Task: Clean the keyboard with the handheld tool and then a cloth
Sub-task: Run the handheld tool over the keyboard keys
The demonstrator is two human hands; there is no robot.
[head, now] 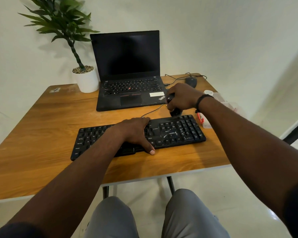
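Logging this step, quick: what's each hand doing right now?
Left hand: open, lying flat on the keyboard.
Right hand: gripping the black handheld tool at the keyboard's far edge.

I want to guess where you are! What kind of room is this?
Probably a small office or home desk: a wooden table holds an open laptop, a black keyboard, a mouse and a potted plant.

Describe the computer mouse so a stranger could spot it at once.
Start at the open laptop at the back of the wooden table. Just right of it, near the far right corner, lies the mouse: small, dark, rounded, trailing a thin black cable.
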